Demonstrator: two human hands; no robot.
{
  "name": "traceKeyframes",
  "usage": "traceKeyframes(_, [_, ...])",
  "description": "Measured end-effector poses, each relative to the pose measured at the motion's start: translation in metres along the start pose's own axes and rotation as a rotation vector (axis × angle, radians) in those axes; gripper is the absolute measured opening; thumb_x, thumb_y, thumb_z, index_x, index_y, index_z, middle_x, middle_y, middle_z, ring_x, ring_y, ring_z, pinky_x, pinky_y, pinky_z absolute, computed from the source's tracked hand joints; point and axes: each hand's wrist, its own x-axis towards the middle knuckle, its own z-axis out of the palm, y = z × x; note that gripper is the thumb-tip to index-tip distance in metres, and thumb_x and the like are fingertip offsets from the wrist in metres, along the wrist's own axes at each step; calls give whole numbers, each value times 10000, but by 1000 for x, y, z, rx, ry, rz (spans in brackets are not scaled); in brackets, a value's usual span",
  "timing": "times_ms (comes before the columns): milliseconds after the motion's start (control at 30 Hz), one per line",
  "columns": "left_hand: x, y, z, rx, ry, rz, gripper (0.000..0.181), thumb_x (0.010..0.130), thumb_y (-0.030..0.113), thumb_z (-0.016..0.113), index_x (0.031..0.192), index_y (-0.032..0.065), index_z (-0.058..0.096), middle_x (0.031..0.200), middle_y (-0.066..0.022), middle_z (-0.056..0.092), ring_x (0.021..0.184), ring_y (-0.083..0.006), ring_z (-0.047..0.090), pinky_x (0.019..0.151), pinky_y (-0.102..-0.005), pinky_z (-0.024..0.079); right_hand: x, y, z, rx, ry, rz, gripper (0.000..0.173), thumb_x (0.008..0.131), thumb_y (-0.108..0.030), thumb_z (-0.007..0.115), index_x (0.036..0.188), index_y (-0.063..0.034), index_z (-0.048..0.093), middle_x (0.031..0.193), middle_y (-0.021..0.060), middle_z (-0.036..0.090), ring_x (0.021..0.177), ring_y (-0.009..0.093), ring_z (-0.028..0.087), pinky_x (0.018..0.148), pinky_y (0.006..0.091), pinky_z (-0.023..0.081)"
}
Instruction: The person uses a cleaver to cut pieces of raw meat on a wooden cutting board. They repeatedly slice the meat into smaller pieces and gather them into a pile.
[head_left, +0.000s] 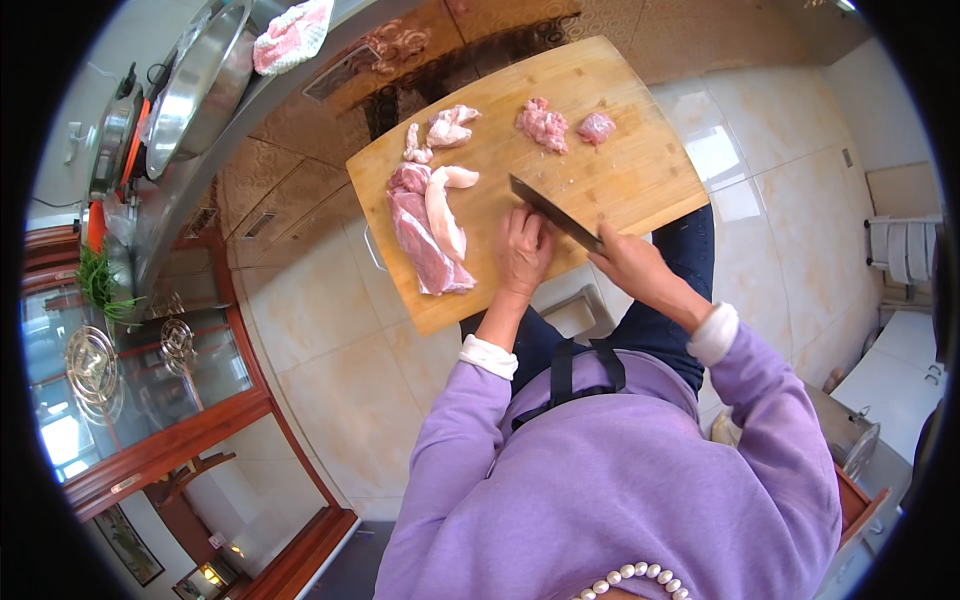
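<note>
My right hand grips the handle of a kitchen cleaver, its dark blade slanting up and left over the wooden cutting board. My left hand rests on the board near its front edge, fingers curled beside the blade. Anything under those fingers is hidden. Left of it lies a long slab of raw meat, with a pale strip of fat along its right side. Pale meat trimmings sit behind the slab. Farther right are a heap of cut meat and a small round lump of meat.
Below the board, a stool seat shows between my legs. A counter at upper left holds a large steel basin, a pink-and-white cloth and green scallions. A glazed wooden door stands at left. Tiled floor surrounds me.
</note>
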Motion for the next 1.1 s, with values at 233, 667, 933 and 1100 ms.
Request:
traceKeyframes(233, [-5,-2,1,-34,-21,-29,176,774,37,688,941,52,637,1075,-126,631,981,-357,596,819,-453,520,26,-4,27,-5,139,-92,299,945,-236,658,1015,-8,478,770,273,652,774,490,641,666,564,503])
traceKeyframes(667, [-12,1,-1,-70,-60,-17,225,785,0,691,1000,62,673,1164,-134,606,1050,-359,584,887,-453,516,-26,10,11,50,19,100,308,959,-259,650,1038,-28,463,790,267,669,777,505,645,671,587,503])
traceKeyframes(933, [-11,-1,-13,-300,-7,-60,208,810,-13,705,1013,29,685,1190,-164,615,1081,-381,614,939,-444,520,-33,1,3,55,98,60,311,964,-276,648,1022,-30,467,771,257,669,775,500,651,672,579,509])
traceKeyframes(1100, [-6,-6,-10,-165,34,-35,114,842,-30,672,946,15,669,1083,-158,645,1010,-373,631,874,-442,523,-35,3,2,22,49,1,307,964,-273,646,1030,-32,467,765,247,670,771,478,661,671,568,521])
